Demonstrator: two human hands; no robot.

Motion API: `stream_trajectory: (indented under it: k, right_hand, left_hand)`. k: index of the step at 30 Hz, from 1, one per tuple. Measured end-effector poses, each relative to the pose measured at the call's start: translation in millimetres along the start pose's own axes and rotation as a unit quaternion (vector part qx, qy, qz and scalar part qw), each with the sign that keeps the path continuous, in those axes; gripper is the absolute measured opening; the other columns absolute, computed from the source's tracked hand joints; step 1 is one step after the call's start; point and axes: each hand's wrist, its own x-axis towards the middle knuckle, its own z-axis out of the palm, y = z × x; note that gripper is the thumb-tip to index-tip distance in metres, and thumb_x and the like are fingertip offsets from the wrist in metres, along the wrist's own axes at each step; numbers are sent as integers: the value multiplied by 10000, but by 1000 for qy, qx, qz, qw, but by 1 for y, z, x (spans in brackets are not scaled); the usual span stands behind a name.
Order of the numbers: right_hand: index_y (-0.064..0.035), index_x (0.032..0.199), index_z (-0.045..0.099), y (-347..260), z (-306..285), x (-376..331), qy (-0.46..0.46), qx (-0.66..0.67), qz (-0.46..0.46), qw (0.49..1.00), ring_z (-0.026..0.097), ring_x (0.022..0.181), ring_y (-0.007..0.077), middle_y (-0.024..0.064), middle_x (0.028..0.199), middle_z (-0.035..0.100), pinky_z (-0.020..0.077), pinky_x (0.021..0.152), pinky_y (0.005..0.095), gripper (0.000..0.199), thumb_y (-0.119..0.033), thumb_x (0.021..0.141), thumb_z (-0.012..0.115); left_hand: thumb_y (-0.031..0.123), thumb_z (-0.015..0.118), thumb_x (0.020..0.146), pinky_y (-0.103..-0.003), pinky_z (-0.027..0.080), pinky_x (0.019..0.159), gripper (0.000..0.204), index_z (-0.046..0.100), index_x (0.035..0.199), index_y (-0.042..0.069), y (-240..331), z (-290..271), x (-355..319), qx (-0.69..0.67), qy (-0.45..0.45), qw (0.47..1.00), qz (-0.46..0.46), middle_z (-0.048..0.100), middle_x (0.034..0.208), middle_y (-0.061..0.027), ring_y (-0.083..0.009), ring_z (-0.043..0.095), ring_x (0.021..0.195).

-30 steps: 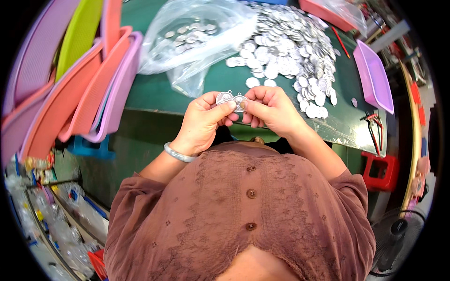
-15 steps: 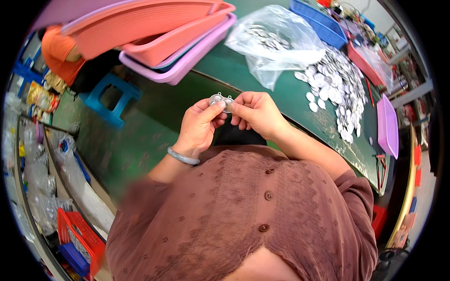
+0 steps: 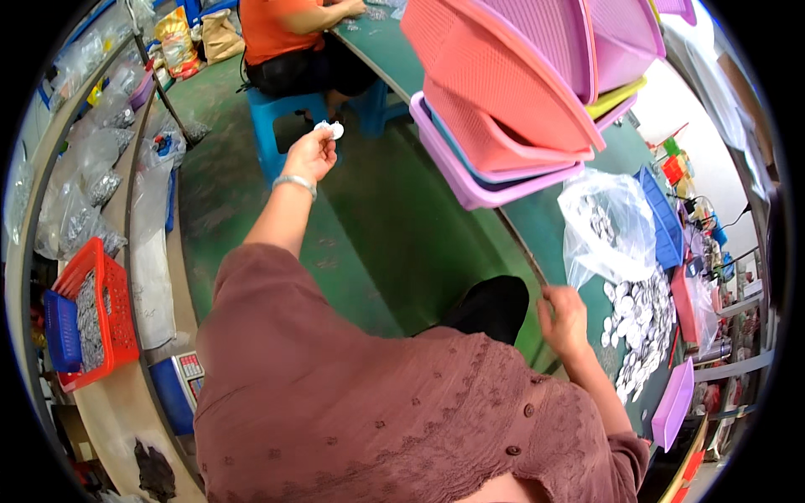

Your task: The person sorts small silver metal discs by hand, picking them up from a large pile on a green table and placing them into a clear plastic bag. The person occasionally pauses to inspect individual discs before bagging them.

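Small white part held out at arm's length

The white part [image 3: 329, 129] is pinched in the left hand [image 3: 309, 156] fingers; the right hand [image 3: 563, 320] (fingers loosely curled, empty) is rested at the green worktop [image 3: 549, 220] edge.

My left hand [image 3: 309, 156] is stretched far out at arm's length, its grip pinched shut, while my right hand [image 3: 563, 318] hangs low, fingers loosely curled.

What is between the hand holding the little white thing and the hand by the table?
In the head view, green floor lies between the left hand and right hand.
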Motion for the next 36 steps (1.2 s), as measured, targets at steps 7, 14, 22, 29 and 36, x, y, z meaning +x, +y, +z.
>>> stream_trajectory:
  k: [7,14,22,29,36]
  right_hand:
    - [-83,1053,577,15,-14,-11,-187,-179,-166,951,441,1047,324,119,1178,469,376,860,451,395,-120,660,585]
    - [-179,1106,579,35,-10,-16,-274,-210,-154,926,310,1193,367,32,1338,331,350,960,487,432,-149,676,554]
    - [-233,1068,583,41,-1,-5,-251,-283,-209,902,305,1179,364,-22,1365,278,396,931,461,350,-207,721,551]
    - [-249,1037,596,40,1,-11,-250,-292,-202,901,330,1149,346,-41,1350,298,411,904,422,324,-197,719,552]
    - [-249,1045,604,35,-3,-10,-276,-286,-182,899,340,1155,354,-42,1357,309,418,892,431,332,-204,721,546]
  left_hand:
    - [82,605,811,-250,420,522,57,589,865,81,55,67,124,-6,-3,1000,-9,555,685,-15,-126,508,593]
    - [23,613,776,-247,385,441,109,568,854,84,31,123,240,-3,-53,999,-4,561,655,-14,-116,497,519]
    - [47,598,817,-253,409,512,100,577,913,66,50,136,345,-39,-99,994,13,570,741,-39,-130,494,597]
    - [13,563,831,-234,367,442,80,542,905,31,24,169,360,-58,-76,995,-35,542,713,-60,-138,469,561]
    - [40,583,827,-222,372,431,72,548,889,34,14,170,327,-14,-79,995,-60,540,703,-52,-126,475,562]
